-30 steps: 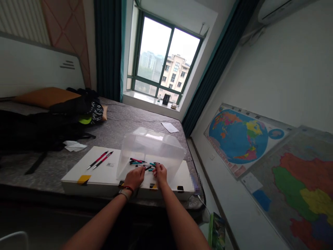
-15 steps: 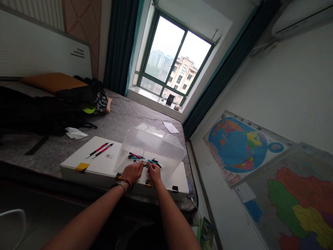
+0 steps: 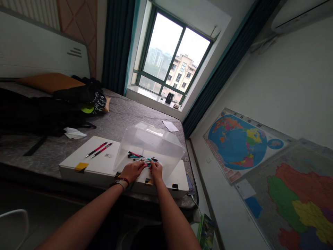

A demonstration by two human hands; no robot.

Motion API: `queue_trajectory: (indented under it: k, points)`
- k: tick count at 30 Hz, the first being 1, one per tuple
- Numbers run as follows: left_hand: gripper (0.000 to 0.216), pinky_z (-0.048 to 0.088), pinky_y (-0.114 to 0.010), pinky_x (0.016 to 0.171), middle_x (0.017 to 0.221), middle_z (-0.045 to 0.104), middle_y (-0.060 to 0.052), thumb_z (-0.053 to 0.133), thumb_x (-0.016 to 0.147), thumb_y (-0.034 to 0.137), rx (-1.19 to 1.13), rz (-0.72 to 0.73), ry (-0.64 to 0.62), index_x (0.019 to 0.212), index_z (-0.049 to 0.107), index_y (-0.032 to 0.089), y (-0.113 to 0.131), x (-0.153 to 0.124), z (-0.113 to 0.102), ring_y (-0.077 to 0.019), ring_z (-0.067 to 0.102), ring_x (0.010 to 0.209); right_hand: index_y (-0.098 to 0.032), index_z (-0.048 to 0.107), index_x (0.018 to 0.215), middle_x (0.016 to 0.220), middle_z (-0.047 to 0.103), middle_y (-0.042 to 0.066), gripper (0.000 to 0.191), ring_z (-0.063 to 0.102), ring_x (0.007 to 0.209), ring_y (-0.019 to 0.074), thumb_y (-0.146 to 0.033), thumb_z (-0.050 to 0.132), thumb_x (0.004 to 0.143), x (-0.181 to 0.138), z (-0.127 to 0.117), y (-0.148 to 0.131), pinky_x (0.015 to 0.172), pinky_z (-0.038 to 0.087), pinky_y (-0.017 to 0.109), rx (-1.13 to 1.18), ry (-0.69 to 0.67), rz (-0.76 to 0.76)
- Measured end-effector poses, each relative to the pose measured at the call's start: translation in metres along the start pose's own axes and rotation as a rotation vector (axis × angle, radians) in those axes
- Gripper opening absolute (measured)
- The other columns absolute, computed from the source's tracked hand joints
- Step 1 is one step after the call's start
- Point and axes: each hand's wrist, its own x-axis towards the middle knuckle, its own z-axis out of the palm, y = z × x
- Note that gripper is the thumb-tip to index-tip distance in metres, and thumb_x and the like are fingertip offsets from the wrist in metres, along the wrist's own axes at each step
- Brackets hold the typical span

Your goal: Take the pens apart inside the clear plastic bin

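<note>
Bed [image 3: 125,107], far left, carries a black bag [image 3: 28,114] and an orange pillow [image 3: 52,82]; crumpled tissue [image 3: 75,133] lies beside the bag strap; next, a white box [image 3: 104,166] sits flat at the bed's near edge, yellow-and-black tape [image 3: 81,167] on its front edge; two red-and-black pens [image 3: 96,149] rest side by side on the lid, slanted, touching nothing else; a clear bin [image 3: 145,137] stands on the box, its open side facing the person; loose pens [image 3: 135,154], red, black and teal, lie heaped at its mouth; left hand [image 3: 133,171], banded at the wrist, has thumb and fingers pinched on a slim pen piece [image 3: 146,165] just in front of the heap; right hand [image 3: 156,171], just beside it, is likewise pinched on the piece, exact part too small to tell; farther right, a phone [image 3: 190,185] with white cable lies beside the box; wall map [image 3: 236,142] hangs beyond
</note>
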Motion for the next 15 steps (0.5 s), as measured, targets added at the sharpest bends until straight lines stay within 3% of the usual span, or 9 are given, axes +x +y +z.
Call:
queue_trajectory:
  k: [5, 10, 15]
  points:
    - [0.044, 0.042, -0.028, 0.077, 0.099, 0.070, -0.005, 0.030, 0.099, 0.051, 0.007, 0.002, -0.010, 0.100, 0.067, 0.026, -0.0016, 0.0010, 0.0026, -0.0185, 0.064, 0.090, -0.020, 0.056, 0.054, 0.042, 0.048, -0.004, 0.044, 0.038, 0.039, 0.0102, -0.055, 0.059, 0.080, 0.0001, 0.0009, -0.0028, 0.042, 0.032, 0.023, 0.019, -0.025, 0.016]
    - [0.051, 0.041, -0.029, 0.074, 0.097, 0.070, -0.007, 0.023, 0.100, 0.051, 0.059, 0.016, -0.007, 0.101, 0.066, 0.024, -0.0029, 0.0019, 0.0049, -0.0196, 0.065, 0.086, -0.020, 0.056, 0.058, 0.050, 0.056, -0.003, 0.035, 0.042, 0.043, 0.0105, -0.049, 0.060, 0.077, -0.0025, 0.0003, -0.0089, 0.043, 0.033, 0.023, 0.070, -0.055, 0.036]
    - [0.050, 0.040, -0.029, 0.068, 0.085, 0.070, -0.006, 0.034, 0.094, 0.062, 0.093, -0.002, -0.024, 0.118, 0.058, 0.026, -0.0019, 0.0011, 0.0022, -0.0220, 0.065, 0.078, -0.019, 0.057, 0.060, 0.052, 0.058, -0.002, 0.033, 0.044, 0.044, 0.0105, -0.047, 0.061, 0.076, -0.0004, -0.0013, -0.0038, 0.044, 0.035, 0.023, 0.111, -0.056, 0.026]
